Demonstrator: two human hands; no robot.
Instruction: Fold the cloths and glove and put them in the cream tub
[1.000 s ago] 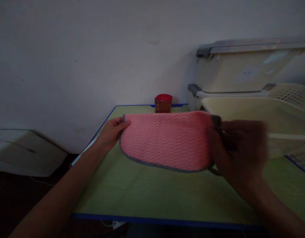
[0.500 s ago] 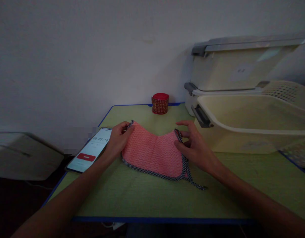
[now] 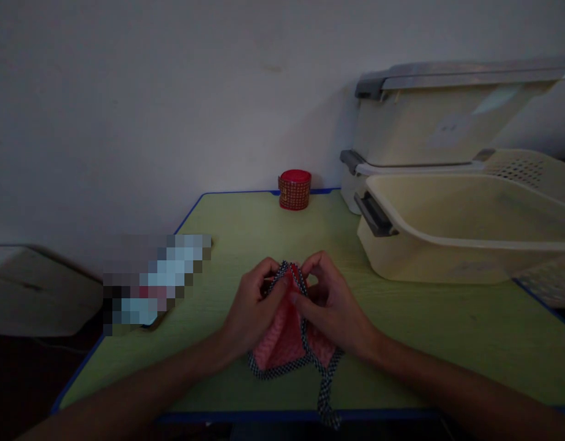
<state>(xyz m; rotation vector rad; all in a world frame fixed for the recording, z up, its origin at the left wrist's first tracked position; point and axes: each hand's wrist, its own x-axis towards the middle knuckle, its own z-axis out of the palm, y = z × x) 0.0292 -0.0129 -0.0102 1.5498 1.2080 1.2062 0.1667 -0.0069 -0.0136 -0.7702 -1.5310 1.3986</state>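
A pink textured cloth [image 3: 282, 343] with a black-and-white checked border is bunched between my two hands near the table's front edge. My left hand [image 3: 259, 300] pinches its upper left edge between thumb and fingers. On the other side, my right hand [image 3: 325, 300] grips the upper right edge, close against the left fingertips. The two edges meet at the top, so the cloth folds into a peak. A checked strap [image 3: 325, 392] dangles from its lower right over the table's front edge. Part of the cloth is hidden behind my fingers.
A rolled red patterned band [image 3: 294, 190] stands at the back of the green table [image 3: 236, 226]. To the right are a cream open bin [image 3: 429, 260] and a lidded box [image 3: 411, 128]. A phone [image 3: 172, 275], pixelated, lies at the left edge.
Both hands have come together and nearer to me. The cloth, spread between them before, is now folded with its upper edges joined. Its strap hangs closer to the front edge.
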